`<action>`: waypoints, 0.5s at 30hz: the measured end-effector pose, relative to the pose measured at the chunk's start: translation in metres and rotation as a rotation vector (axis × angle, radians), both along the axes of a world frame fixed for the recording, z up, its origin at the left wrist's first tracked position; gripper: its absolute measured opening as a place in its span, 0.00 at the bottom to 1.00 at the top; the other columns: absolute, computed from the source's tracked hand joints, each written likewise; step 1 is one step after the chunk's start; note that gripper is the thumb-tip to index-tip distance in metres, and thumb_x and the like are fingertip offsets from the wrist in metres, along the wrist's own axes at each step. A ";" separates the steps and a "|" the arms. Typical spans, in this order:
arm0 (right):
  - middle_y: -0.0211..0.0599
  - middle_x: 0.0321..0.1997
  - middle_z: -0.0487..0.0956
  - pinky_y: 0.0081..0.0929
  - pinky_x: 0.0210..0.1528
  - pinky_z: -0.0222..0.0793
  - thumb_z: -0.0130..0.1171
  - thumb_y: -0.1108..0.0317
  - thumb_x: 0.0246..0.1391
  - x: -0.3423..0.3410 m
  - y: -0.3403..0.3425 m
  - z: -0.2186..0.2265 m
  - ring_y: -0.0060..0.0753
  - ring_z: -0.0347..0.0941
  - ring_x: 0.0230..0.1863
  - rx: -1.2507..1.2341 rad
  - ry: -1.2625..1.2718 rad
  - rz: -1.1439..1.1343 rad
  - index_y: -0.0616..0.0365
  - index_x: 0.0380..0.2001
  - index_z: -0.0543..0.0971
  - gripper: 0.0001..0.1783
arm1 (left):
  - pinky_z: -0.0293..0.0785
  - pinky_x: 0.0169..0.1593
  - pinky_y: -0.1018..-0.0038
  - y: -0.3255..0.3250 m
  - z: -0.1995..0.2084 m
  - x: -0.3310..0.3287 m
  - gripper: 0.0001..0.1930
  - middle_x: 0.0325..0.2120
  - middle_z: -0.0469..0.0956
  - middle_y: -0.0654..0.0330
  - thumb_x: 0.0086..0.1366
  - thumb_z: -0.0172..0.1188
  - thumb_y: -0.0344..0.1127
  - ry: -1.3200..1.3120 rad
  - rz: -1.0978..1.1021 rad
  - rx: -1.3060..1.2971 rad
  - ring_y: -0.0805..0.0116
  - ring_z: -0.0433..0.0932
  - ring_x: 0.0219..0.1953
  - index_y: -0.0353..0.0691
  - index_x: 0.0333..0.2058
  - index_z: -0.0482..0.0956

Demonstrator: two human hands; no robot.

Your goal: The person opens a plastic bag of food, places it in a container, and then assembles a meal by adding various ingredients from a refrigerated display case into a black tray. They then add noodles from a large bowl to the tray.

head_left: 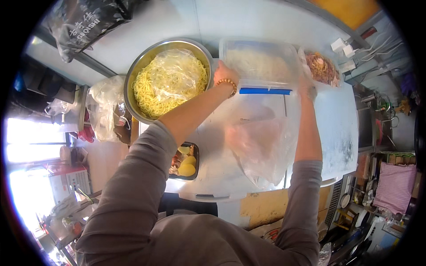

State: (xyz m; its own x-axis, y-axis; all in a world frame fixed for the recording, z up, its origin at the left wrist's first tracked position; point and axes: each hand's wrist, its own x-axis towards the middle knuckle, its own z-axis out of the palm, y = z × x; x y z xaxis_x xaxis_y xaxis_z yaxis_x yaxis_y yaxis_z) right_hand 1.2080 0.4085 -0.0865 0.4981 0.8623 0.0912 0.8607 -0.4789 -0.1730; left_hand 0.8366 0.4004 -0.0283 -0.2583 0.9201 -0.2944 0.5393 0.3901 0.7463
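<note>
A clear plastic box (262,66) with a blue clip along its near side sits at the back of the white worktop, something pale inside it. My left hand (226,74), a beaded bracelet at its wrist, is closed at the box's left edge. At the opposite edge my right hand (307,87) grips the box, its fingers partly hidden and blurred. Left of the box stands a steel bowl (130,98) of yellow noodles (148,95), a clear plastic bag (175,73) lying on them. A crumpled translucent bag (262,153) lies between my forearms.
A bag of reddish-brown shredded food (321,68) lies to the box's right. Below my left forearm is a black tray (194,173) with potato slices. White plugs (344,48) and cables are at the back right. Plastic bags (106,106) hang left of the bowl.
</note>
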 end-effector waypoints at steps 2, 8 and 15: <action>0.48 0.54 0.77 0.48 0.54 0.68 0.40 0.40 0.60 -0.022 0.005 0.002 0.53 0.74 0.54 0.015 0.012 -0.006 0.44 0.53 0.76 0.29 | 0.74 0.50 0.56 -0.002 0.000 -0.017 0.24 0.45 0.78 0.41 0.61 0.53 0.39 -0.013 0.029 -0.009 0.41 0.77 0.48 0.38 0.55 0.65; 0.46 0.49 0.79 0.46 0.51 0.71 0.46 0.45 0.60 0.087 0.008 -0.045 0.52 0.76 0.49 0.064 -0.131 0.170 0.44 0.53 0.76 0.24 | 0.72 0.54 0.56 -0.006 -0.006 -0.006 0.30 0.47 0.76 0.37 0.65 0.48 0.41 -0.093 -0.194 0.171 0.43 0.77 0.49 0.32 0.63 0.58; 0.46 0.57 0.76 0.39 0.56 0.66 0.51 0.38 0.57 -0.001 -0.014 0.002 0.50 0.72 0.56 0.120 0.122 0.016 0.54 0.55 0.75 0.35 | 0.75 0.52 0.58 0.013 -0.014 0.007 0.29 0.50 0.73 0.37 0.67 0.50 0.41 -0.165 0.086 -0.102 0.45 0.76 0.51 0.34 0.62 0.55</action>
